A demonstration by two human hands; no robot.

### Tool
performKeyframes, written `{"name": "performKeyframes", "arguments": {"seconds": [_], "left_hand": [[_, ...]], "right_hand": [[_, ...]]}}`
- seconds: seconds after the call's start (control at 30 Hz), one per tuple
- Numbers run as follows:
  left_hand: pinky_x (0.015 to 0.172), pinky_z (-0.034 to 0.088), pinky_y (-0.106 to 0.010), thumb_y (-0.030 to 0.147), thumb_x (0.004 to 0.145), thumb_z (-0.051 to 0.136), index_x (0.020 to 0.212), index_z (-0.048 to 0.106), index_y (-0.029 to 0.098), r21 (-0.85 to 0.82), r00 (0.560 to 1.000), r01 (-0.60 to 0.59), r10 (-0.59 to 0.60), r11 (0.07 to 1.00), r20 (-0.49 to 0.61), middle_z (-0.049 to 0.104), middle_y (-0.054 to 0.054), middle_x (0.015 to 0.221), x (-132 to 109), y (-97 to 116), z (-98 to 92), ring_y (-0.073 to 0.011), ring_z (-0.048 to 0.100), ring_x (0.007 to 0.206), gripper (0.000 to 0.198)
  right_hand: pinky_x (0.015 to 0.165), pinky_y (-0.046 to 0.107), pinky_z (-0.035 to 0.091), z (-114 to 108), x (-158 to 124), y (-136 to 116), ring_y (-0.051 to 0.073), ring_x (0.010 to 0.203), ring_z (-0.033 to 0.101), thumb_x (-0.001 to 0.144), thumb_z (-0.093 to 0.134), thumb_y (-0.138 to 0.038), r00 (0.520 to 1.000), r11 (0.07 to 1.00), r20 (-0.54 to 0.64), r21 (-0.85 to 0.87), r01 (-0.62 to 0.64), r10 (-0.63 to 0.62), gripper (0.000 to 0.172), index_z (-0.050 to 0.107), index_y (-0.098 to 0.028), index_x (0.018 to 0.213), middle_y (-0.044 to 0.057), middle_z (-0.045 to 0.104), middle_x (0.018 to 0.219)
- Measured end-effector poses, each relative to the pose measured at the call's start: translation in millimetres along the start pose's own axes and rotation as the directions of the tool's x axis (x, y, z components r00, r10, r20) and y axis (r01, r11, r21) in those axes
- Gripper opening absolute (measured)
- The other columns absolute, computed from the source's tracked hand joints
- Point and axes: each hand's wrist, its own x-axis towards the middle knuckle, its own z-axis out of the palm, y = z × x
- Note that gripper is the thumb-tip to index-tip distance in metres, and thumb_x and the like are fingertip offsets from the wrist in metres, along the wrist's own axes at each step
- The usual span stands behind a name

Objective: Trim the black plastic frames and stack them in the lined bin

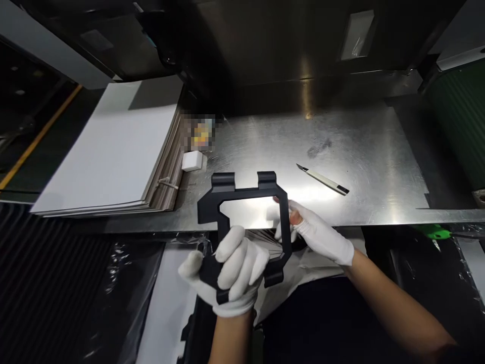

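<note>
In the lower middle of the frame, the left hand (229, 273) (in a white glove) is closed around the bottom edge of a black plastic frame (246, 222), while the right hand (316, 235) pinches the frame's right side between thumb and fingers. The frame is held up over the near edge of a steel table (359, 141). A small knife (322, 179) lies on the table right of centre, and a stack of white sheets (113, 146) sits at the upper left.
</note>
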Motion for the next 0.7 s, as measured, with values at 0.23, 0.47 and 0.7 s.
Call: {"name": "performKeyframes", "arguments": {"seconds": [0.23,0.47,0.7], "left_hand": [[0.049,0.03,-0.029,0.058,0.096,0.069,0.084,0.057,0.023,0.482,0.941,0.295,-0.338,0.825,0.002,0.038,0.007,0.051,-1,-35,28.4,-0.0116,0.03,0.043,0.039],[0.115,0.045,-0.051,0.051,0.107,0.059,0.115,0.083,0.028,0.88,0.907,0.268,-0.41,0.392,-0.094,0.076,-0.011,0.121,2,-120,35.2,-0.0383,0.063,0.121,0.034],[0.101,0.059,-0.052,0.04,0.098,0.073,0.111,0.087,0.037,0.978,0.896,0.08,-0.444,0.192,0.014,0.081,-0.008,0.117,30,-116,28.0,-0.0412,0.07,0.114,0.02]], "right_hand": [[0.091,0.037,0.056,1,-59,-9,0.022,0.096,0.068,0.104,0.04,-0.082,0.907,0.895,-0.291,-0.412,0.168,-0.305,0.07,0.075,-0.023,0.118,0.007,0.07,0.102],[0.084,0.036,0.059,-28,-141,12,0.021,0.084,0.067,0.102,0.058,-0.07,0.793,0.99,-0.594,-0.097,0.099,-0.138,0.049,0.066,-0.022,0.095,0.005,0.066,0.093],[0.055,0.028,0.045,-141,-298,16,0.016,0.056,0.048,0.104,0.041,-0.06,0.131,0.914,-0.982,-0.178,-0.365,-0.139,0.035,0.048,-0.027,0.094,-0.005,0.047,0.071]]}}
